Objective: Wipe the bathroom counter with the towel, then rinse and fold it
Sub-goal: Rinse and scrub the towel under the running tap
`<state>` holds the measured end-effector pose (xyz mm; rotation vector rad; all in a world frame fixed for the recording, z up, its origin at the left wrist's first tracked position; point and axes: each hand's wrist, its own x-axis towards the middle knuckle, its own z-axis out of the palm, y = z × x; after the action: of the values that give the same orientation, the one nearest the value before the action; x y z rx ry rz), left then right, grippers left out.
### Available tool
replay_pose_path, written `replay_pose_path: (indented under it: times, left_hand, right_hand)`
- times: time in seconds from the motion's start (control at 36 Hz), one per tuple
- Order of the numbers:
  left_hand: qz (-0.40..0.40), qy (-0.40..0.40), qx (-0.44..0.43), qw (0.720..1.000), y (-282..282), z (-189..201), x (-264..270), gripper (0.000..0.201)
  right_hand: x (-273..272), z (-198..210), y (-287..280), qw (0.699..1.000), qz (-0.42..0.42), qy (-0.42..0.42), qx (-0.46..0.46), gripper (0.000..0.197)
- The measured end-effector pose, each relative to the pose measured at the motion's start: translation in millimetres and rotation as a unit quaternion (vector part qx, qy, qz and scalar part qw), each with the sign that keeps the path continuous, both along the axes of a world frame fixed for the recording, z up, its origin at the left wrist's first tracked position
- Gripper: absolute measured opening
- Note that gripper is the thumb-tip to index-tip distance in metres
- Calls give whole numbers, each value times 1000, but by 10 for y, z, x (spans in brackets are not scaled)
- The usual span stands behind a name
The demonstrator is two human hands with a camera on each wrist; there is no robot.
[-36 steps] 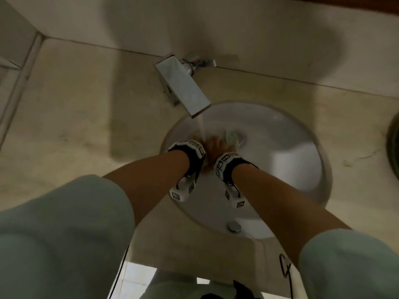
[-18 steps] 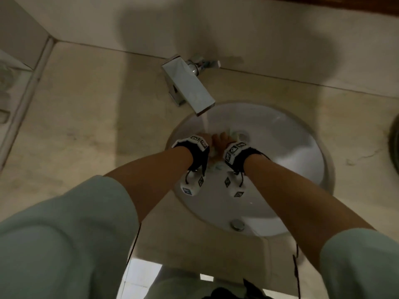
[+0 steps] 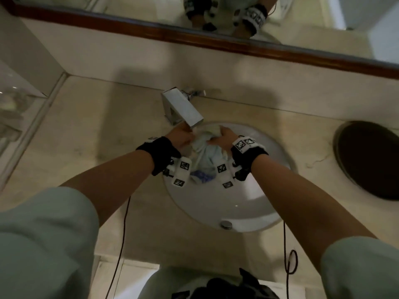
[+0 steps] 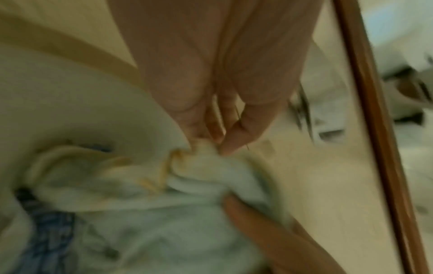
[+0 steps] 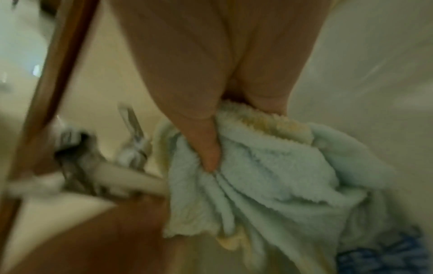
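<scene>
Both hands are up over the sink [image 3: 216, 203] w/ the towel [image 3: 205, 156] bunched between them, right under the faucet [image 3: 183, 108] spout. The left hand [image 3: 181, 137] sits at about 10 o'clock of the basin; its thumb and fingertips [image 4: 232, 137] pinch a yellow-trimmed corner of the cloth, fingers drawn close together. The right hand [image 3: 224, 139] is at roughly 12 o'clock w/ fingers curled round a wad of the pale blue fabric, thumb [image 5: 206, 144] pressed into the folds. The rest of the towel hangs down into the bowl, blue patterned bit lowest. Beige counter [image 3: 86, 137] all round, dark round hole [image 3: 371, 158] at 3 o'clock, mirror [image 3: 280, 16] along the back. Can't tell if water's running, too blurry.
</scene>
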<state>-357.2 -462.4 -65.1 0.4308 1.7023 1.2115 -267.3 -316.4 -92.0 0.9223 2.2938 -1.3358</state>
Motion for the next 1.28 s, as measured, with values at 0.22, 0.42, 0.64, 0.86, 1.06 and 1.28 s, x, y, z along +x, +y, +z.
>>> replay_pose_path:
  times: [0.22, 0.42, 0.64, 0.86, 1.06, 1.28]
  left_hand:
    - [-209, 42, -93, 973, -69, 53, 48, 95]
    - [-108, 84, -1, 991, 121, 24, 298, 67]
    - [73, -69, -97, 990, 73, -280, 45, 63]
    - [69, -8, -115, 991, -153, -144, -126, 83]
    - [10, 30, -113, 993, -177, -104, -125, 66]
    - [60, -110, 12, 992, -94, 26, -64, 44]
  right_hand:
    - [198, 612, -2, 946, -168, 110, -255, 40]
    - [324, 896, -59, 881, -241, 152, -379, 23]
    - [412, 680, 24, 877, -320, 96, -345, 20]
    - [486, 134, 134, 985, -7, -153, 77, 64]
    - [163, 163, -211, 997, 69, -28, -30, 111]
    - [33, 39, -357, 995, 72, -61, -42, 122]
